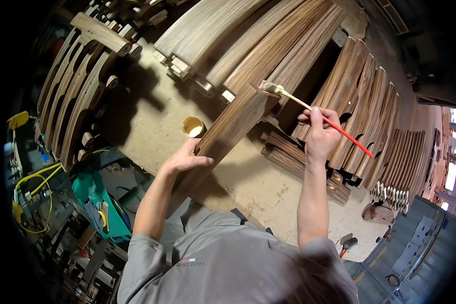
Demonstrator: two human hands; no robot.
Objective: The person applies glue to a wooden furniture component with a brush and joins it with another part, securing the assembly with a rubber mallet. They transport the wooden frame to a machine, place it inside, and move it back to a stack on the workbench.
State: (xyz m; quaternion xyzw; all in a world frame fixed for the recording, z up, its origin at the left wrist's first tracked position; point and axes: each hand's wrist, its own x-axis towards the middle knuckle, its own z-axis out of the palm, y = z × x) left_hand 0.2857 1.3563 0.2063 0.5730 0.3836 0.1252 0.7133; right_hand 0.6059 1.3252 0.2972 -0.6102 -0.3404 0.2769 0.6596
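My right hand (321, 133) pinches a thin brush (342, 133) with a red-ended handle. The brush's pale tip touches the far end of a long brown wooden board (233, 124), where a light patch shows. My left hand (190, 158) grips the near part of this board, thumb on top and fingers on its left edge. The board lies tilted, its near end by my body. A small round cup (193, 126) with pale yellow contents stands just left of the board, beyond my left hand.
Curved wooden panels (268, 45) with pale tenons lie on the workbench (152, 121) ahead. Shaped wooden parts stand in rows at the left (81, 96) and the right (359, 96). Short wood strips (289, 152) lie near my right forearm. A green bag (93, 195) hangs below left.
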